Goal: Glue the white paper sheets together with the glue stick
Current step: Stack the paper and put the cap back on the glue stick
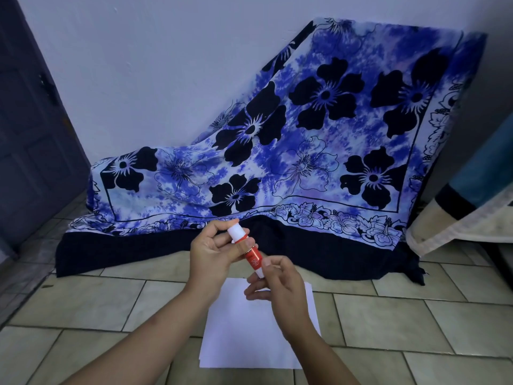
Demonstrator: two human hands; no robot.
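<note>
A red glue stick (253, 256) with a white cap and a white base is held tilted in the air above the floor. My left hand (213, 254) grips its upper end, fingers curled round the white cap. My right hand (277, 284) pinches the white base end between fingertips and thumb. Below the hands, a small stack of white paper sheets (244, 337) lies flat on the tiled floor, partly hidden by my right forearm.
A blue flowered cloth (319, 151) with a dark border drapes over something against the wall, its hem on the tiled floor (91, 301). A dark door (30, 151) stands at left. A mattress edge (466, 218) juts in at right.
</note>
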